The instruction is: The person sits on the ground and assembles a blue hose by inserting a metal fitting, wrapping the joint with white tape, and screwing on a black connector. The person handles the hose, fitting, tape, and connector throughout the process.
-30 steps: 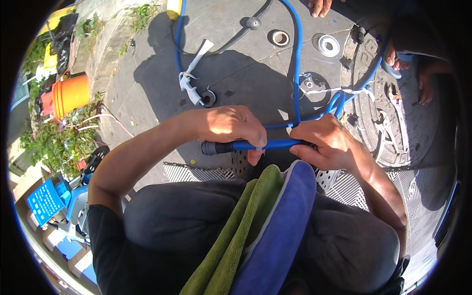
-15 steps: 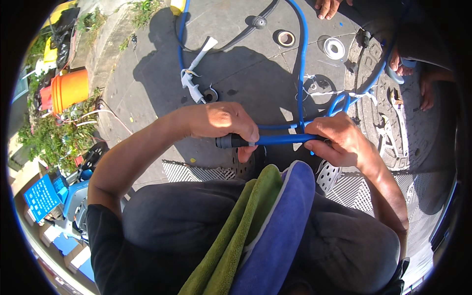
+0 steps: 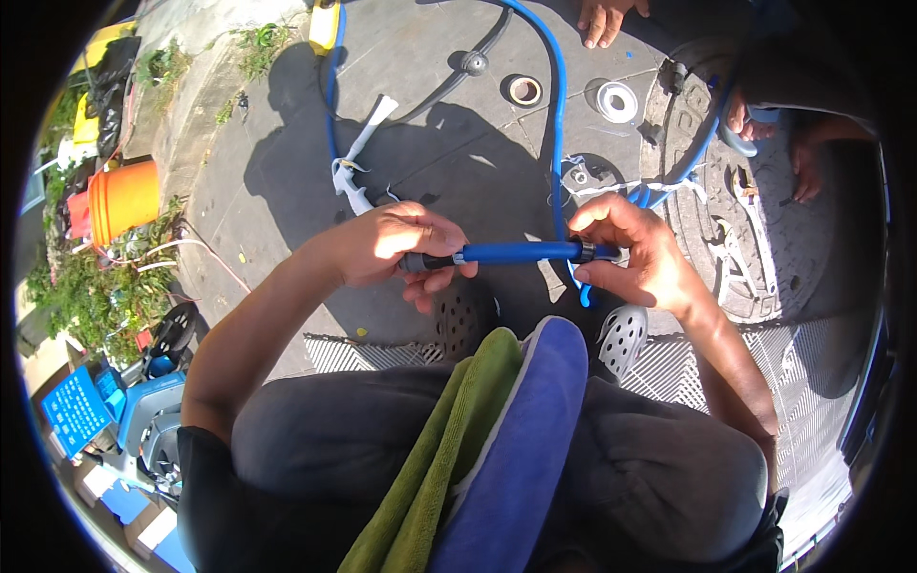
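Note:
A blue hose [image 3: 521, 252] stretches level between my two hands, above my knees. At its left end sits a black fitting [image 3: 427, 262], with the fingers of my left hand [image 3: 390, 244] closed round it and the hose end. A dark, ring-shaped hose clamp [image 3: 586, 251] encircles the hose farther right. My right hand [image 3: 648, 253] has thumb and forefinger on opposite sides of this clamp, curled in a pinch. Below them hangs a thin blue end [image 3: 585, 295]. Folded green and purple towels [image 3: 516, 430] lie toward me, beneath the hose.
A white-wrapped spray gun [image 3: 353, 181], a tape roll [image 3: 524, 91] and a white tape roll [image 3: 618, 102] lie ahead. To the right are an adjustable wrench [image 3: 753, 220] and locking pliers [image 3: 730, 263]. Another person's hand [image 3: 604, 21] rests at the top. An orange bucket [image 3: 124, 199] stands left.
The dark hose clamp now shows between my right fingers, which have opened wider around the hose. Both hands and the hose sit slightly farther left, and the whole view has shifted.

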Tool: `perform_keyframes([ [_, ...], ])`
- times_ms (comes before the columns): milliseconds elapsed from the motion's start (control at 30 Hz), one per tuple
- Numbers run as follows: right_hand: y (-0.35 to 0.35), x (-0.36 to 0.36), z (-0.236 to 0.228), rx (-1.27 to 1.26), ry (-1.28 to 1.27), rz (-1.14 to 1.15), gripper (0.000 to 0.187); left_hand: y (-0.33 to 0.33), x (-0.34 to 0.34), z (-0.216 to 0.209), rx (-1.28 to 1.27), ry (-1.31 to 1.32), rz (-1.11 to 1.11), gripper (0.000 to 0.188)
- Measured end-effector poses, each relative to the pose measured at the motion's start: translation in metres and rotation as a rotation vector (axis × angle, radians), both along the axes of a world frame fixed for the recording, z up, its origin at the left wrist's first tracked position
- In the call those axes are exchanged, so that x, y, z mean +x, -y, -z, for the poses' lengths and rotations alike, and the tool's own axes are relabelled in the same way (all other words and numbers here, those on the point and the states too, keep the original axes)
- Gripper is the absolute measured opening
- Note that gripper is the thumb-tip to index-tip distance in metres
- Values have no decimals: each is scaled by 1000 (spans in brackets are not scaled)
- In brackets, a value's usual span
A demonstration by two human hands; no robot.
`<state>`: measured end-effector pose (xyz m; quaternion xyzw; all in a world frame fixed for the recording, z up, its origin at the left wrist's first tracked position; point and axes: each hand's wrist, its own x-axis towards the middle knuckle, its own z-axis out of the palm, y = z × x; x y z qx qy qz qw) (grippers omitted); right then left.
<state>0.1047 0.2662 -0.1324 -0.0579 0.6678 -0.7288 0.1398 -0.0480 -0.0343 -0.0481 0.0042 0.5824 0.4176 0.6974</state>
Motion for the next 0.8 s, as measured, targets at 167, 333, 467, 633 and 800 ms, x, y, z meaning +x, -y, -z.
perform_keyframes([
  [167, 0, -2, -1, 142, -172, 19, 33, 4, 8, 5, -12, 71, -121, 38],
  [333, 14, 4, 8, 133, -377, 96, 36, 4, 6, 8, 4, -29, 50, 35],
  [467, 20, 4, -2, 217, -399, 24, 39, -24, 2, -6, 38, -305, 401, 43],
  [633, 33, 0, 0, 234, -460, -4, 33, -67, 14, 8, 136, -152, 311, 49],
  [800, 41, 2, -2, 219, -196, 107, 41, -78, 14, 20, 45, -180, 302, 40],
])
